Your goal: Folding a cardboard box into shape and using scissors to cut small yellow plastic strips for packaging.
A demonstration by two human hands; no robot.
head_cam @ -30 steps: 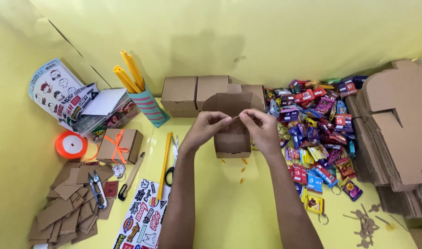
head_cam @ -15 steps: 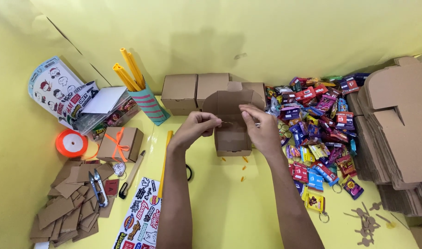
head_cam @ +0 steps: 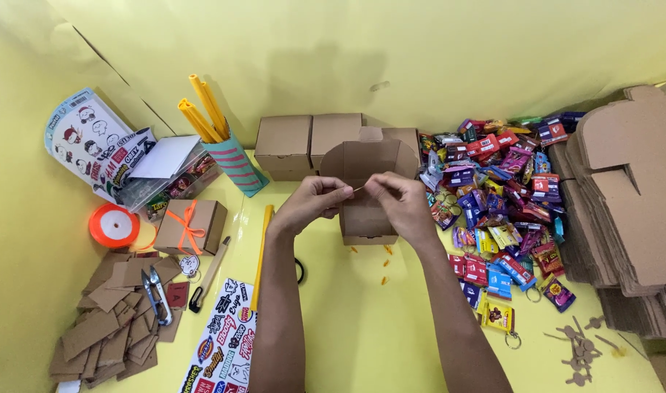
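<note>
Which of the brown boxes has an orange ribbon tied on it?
The small cardboard box on the left, beside the orange ribbon spool. The other boxes are bare, including the open one by the hands.

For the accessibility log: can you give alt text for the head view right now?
Two hands, left hand and right hand, pinch a thin strand together over an open brown cardboard box on a yellow table. Bright wrapped sweets lie right; an orange ribbon spool and card scraps lie left.
</note>
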